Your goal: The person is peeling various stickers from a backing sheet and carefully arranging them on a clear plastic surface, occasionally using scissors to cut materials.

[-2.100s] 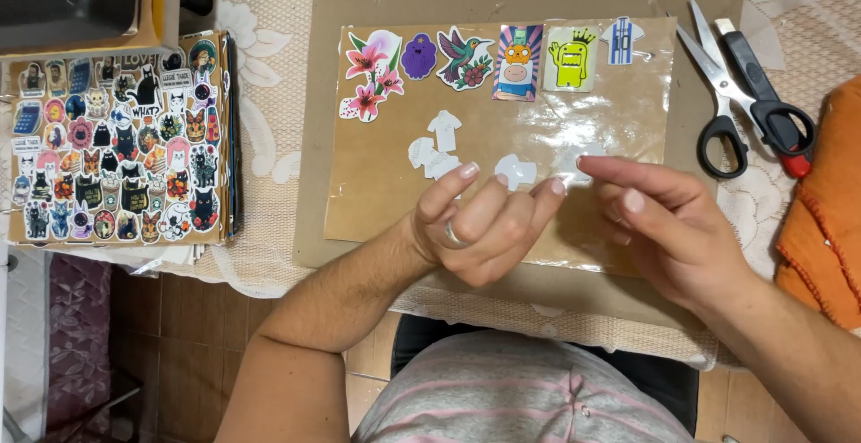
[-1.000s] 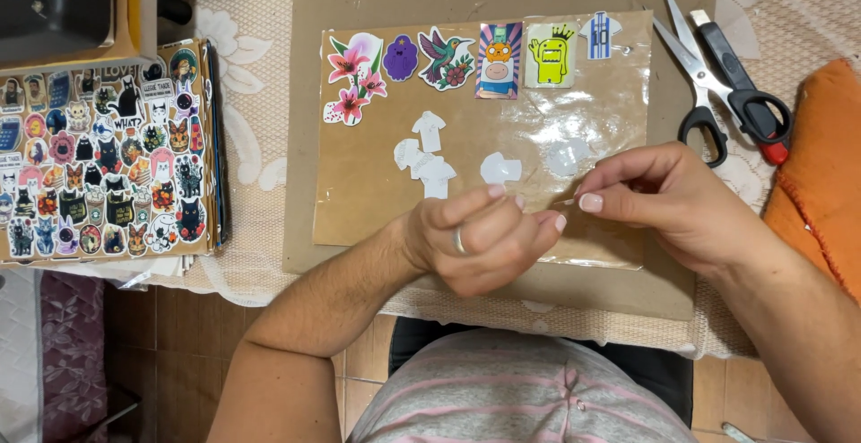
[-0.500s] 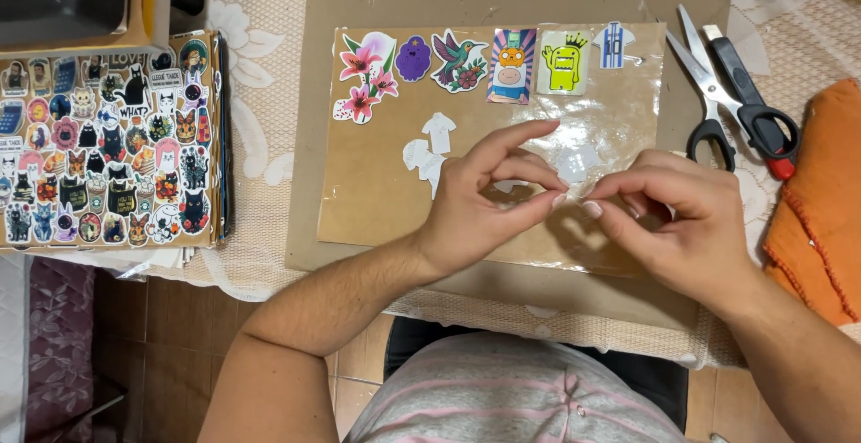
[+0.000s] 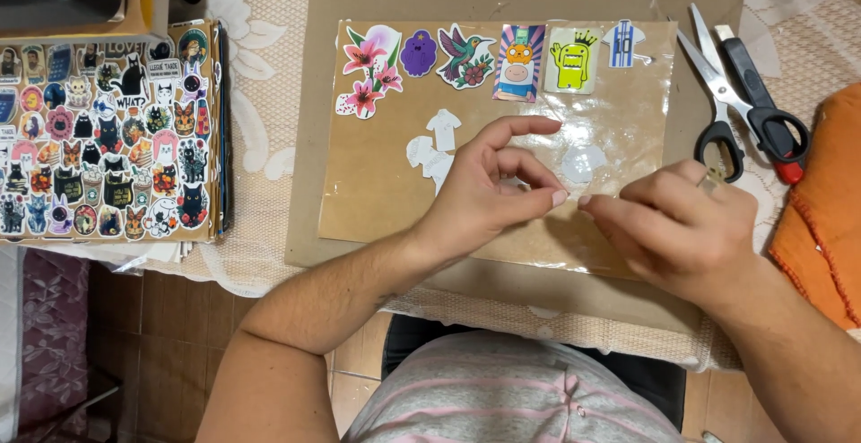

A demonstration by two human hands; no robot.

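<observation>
Together, left hand (image 4: 489, 187), right hand (image 4: 682, 223), fingertips meeting over brown sheet (image 4: 377, 192)

Over the near edge of a brown cardboard sheet (image 4: 377, 192) covered with clear film, the left hand (image 4: 489, 187) and the right hand (image 4: 686, 223) meet fingertip to fingertip, pinching something too small to make out. A white shirt-shaped paper cutout (image 4: 583, 163) lies just beyond them. Colourful stickers (image 4: 466, 56) line the sheet's far edge. Black-handled scissors (image 4: 749, 107) lie to the right, a sticker-covered book (image 4: 103, 138) to the left on the lace-covered counter (image 4: 260, 138).
</observation>
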